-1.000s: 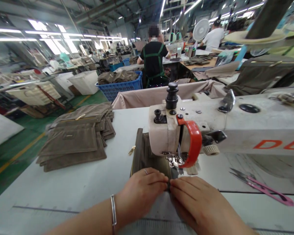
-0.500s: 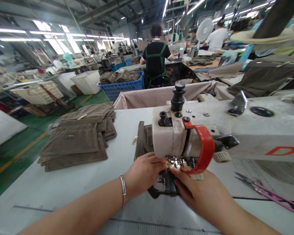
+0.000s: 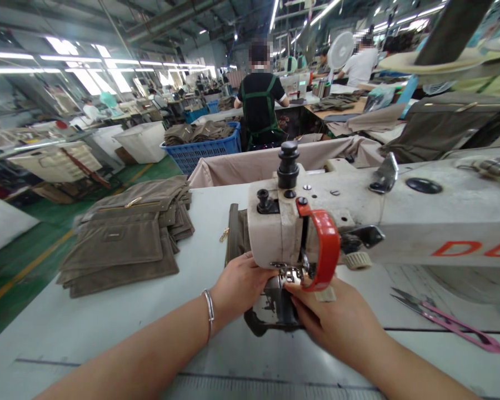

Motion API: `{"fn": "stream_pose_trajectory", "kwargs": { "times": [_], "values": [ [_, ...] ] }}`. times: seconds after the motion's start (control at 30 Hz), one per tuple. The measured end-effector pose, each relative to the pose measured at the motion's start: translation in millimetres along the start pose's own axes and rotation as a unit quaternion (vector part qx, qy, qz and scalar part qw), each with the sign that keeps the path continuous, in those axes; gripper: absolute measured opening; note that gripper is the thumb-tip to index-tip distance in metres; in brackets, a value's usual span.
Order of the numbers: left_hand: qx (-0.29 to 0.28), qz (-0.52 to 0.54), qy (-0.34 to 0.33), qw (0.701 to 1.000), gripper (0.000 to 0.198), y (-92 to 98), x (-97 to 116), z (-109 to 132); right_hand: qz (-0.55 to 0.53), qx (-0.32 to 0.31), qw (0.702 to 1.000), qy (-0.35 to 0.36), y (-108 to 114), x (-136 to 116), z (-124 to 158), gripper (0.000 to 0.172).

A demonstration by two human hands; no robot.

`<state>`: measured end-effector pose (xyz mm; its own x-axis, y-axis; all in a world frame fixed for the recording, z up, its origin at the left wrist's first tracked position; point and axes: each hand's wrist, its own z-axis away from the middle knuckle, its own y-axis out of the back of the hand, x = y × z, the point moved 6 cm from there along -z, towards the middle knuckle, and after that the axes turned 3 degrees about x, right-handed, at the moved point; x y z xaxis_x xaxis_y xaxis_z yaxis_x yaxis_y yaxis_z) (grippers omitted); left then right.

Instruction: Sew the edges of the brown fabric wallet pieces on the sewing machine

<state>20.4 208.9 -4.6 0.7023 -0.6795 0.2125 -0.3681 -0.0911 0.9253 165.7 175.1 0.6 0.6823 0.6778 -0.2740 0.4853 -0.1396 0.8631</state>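
Observation:
A white sewing machine with a red curved guard stands before me. Under its head lies a brown fabric piece with a zipper and gold pull along its left edge. My left hand, a bangle at the wrist, has its fingers closed on the fabric's near edge, left of the presser foot. From the right, my right hand reaches in below the guard, thumb and fingers pinched by the foot. The machine head hides much of the fabric, and the fingertips are partly covered.
Stacked brown fabric pieces lie at the left of the white table. Pink-handled thread snips rest at the right. Beyond the table are a pink cloth-lined bin, a blue basket of brown pieces and a seated person.
The whole view has shifted slightly, so the machine and table sit further left. Both hands stay by the presser foot, their fingertips slightly further apart.

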Motion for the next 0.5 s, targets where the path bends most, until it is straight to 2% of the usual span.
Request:
{"fn": "stream_pose_trajectory", "kwargs": {
  "times": [0.2, 0.3, 0.4, 0.5],
  "values": [
    [0.004, -0.012, 0.009, 1.000, 0.019, 6.3, 1, -4, 0.011, -0.006, 1.000, 0.003, 0, 0, -1, 0.025],
    [-0.003, -0.021, 0.020, 1.000, 0.018, 15.5, -1, -3, 0.001, -0.009, 1.000, 0.011, 0, 1, 0, 0.025],
    [-0.008, -0.038, 0.055, 0.998, 0.015, 32.6, 0, 10, -0.026, -0.025, 0.999, 0.012, 1, 2, 1, 0.026],
    [-0.044, -0.006, 0.111, 0.993, 0.025, 45.0, 16, 34, -0.059, -0.048, 0.997, 0.018, 4, 2, 2, 0.026]
  ]
}}
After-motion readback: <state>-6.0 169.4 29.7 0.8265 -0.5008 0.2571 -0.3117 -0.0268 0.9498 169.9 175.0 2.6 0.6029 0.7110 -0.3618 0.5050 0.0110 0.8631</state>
